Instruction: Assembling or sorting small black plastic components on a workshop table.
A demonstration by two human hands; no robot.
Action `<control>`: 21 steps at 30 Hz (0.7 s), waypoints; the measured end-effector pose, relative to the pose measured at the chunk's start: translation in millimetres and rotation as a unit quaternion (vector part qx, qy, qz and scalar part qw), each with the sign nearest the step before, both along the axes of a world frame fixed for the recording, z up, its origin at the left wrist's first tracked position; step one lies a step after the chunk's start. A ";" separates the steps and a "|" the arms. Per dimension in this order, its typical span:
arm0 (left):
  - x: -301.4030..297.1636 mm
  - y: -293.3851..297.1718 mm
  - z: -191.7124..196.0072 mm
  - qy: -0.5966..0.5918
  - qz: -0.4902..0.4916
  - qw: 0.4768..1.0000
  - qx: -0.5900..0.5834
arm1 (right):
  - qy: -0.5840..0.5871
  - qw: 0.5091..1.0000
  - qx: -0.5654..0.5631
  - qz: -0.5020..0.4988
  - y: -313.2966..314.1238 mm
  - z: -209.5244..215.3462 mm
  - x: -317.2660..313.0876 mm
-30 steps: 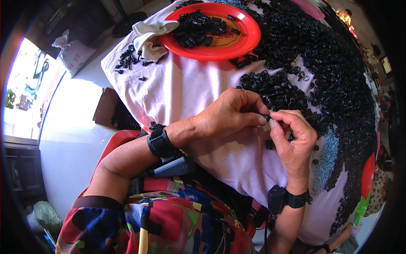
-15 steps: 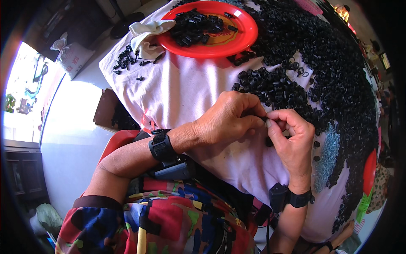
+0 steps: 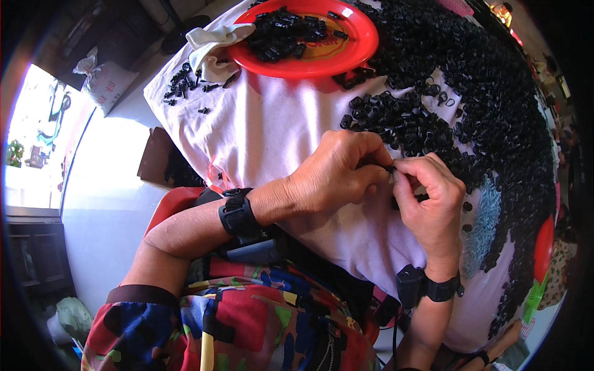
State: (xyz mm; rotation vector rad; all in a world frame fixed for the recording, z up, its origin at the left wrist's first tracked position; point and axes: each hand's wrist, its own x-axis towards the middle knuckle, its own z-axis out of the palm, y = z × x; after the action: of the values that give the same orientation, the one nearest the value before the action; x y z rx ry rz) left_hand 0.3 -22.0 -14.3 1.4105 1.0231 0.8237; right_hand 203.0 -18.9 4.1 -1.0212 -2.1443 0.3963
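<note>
My left hand (image 3: pixel 340 168) and my right hand (image 3: pixel 433 201) meet fingertip to fingertip above the pale cloth (image 3: pixel 272 127). Both pinch a small black plastic piece (image 3: pixel 391 168); it is mostly hidden by the fingers, so its shape cannot be made out. Just beyond the hands lies a heap of black ring-like plastic parts (image 3: pixel 396 117). A few loose black parts sit beneath and beside my right hand. To the right of that hand is a patch of small bluish metal pieces (image 3: pixel 486 216).
A red plate (image 3: pixel 366 40) holding black parts (image 3: pixel 284 31) stands at the far side, with a white glove-like cloth (image 3: pixel 213 46) against it. Small black pieces (image 3: pixel 179 83) lie left. A larger black heap (image 3: pixel 495 99) covers the right. Another person's hand (image 3: pixel 510 337) shows lower right.
My right hand has shifted slightly right, and the fingertips remain together around the small piece. The plate sits slightly higher in the picture.
</note>
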 end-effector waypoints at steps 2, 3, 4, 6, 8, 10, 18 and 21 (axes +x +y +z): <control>-0.3 -1.8 1.8 0.004 0.005 1.000 0.003 | -0.025 0.999 0.031 0.009 0.2 -0.5 0.0; -0.5 -2.5 3.2 0.007 0.012 1.000 0.007 | 0.004 1.000 -0.020 -0.006 -1.0 0.9 -0.7; -0.6 -2.5 4.3 0.006 0.010 1.000 0.007 | 0.033 0.997 -0.070 -0.021 -2.0 2.0 -1.0; -1.2 -0.9 6.3 -0.038 0.008 0.996 -0.080 | 0.033 0.995 -0.092 -0.026 -1.9 1.8 -0.7; -1.8 1.5 6.7 -0.023 -0.003 0.998 -0.066 | 0.016 1.000 -0.007 -0.007 0.9 -0.3 -1.5; -3.4 2.2 5.4 -0.007 -0.012 0.998 -0.054 | 0.012 1.000 0.014 -0.004 0.0 -0.2 -2.3; -7.8 6.7 0.2 -0.054 -0.041 0.994 -0.080 | 0.030 1.000 0.000 0.002 -2.8 2.8 -1.6; -9.8 7.7 3.1 -0.054 -0.048 0.993 -0.090 | 0.046 0.996 -0.075 -0.018 -4.3 6.8 -0.8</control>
State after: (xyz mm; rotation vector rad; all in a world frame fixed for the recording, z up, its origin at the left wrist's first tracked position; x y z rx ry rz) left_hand -9.5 -14.3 -11.3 1.2386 0.9155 0.7120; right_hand 202.1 -23.2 10.9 -1.1025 -2.0356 0.5816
